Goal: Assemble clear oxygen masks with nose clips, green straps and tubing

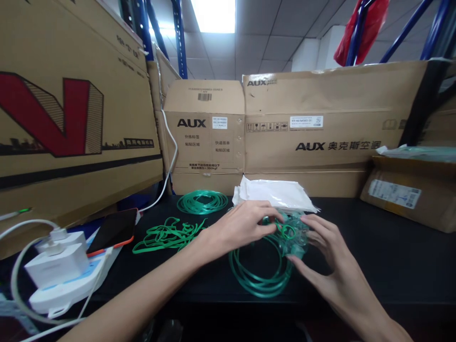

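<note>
My left hand (242, 223) and my right hand (322, 247) both close round a clear green plastic mask (294, 235) at the middle of the black table (392, 247). A green elastic band loops over the mask between my fingers. Below the mask, a coil of green tubing (260, 275) lies on the table, attached to it. A second coil of green tubing (202, 202) sits further back on the left. A loose heap of green elastic bands (167, 235) lies to the left of my left wrist.
A stack of white plastic bags (274, 194) lies behind the mask. Cardboard boxes (285, 128) wall the back and left. A phone in an orange case (114, 230), white chargers (57, 266) with cables, and a labelled carton (409, 194) at right.
</note>
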The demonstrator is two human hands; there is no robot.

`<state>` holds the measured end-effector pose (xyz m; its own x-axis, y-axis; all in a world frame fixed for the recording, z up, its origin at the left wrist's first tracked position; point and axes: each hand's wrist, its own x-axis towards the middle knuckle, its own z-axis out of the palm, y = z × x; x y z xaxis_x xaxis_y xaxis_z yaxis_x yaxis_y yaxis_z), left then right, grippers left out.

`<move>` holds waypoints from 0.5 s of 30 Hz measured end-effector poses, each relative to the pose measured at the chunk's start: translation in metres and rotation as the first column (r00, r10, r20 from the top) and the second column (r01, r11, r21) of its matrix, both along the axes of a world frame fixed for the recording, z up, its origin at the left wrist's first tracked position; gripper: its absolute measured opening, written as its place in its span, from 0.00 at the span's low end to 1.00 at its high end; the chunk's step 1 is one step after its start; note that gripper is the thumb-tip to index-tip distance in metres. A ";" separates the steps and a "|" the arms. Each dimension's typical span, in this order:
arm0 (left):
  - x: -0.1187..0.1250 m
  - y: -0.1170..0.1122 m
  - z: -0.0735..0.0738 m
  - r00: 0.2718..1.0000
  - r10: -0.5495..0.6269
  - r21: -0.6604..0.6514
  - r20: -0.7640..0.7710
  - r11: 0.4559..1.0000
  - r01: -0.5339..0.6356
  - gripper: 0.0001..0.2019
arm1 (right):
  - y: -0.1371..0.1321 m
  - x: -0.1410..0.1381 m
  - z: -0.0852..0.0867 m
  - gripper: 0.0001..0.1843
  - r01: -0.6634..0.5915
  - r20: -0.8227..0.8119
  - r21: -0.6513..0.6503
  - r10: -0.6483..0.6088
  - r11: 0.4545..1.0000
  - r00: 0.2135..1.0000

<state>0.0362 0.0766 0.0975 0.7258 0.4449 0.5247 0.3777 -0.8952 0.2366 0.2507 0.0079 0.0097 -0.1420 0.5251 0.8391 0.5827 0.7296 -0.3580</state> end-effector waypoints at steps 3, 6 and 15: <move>-0.011 0.005 0.000 0.989 0.110 0.020 0.096 0.993 -0.112 0.10 | 0.000 0.000 -0.001 0.30 0.019 0.007 -0.007 -0.019 1.000 1.000; -0.028 0.010 0.006 0.942 0.253 0.009 0.222 0.965 -0.262 0.11 | 0.001 0.001 -0.002 0.27 0.057 -0.013 -0.049 -0.058 0.997 0.998; -0.064 -0.022 -0.008 0.933 0.307 -0.148 0.187 0.948 -0.282 0.03 | 0.015 0.003 -0.005 0.26 0.074 -0.081 -0.267 -0.098 0.961 0.992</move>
<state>-0.0279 0.0542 0.0895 0.4351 0.6890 0.5796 0.5520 -0.7127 0.4329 0.2538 0.0227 0.0047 -0.0150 0.7361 0.6767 0.5943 0.5508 -0.5860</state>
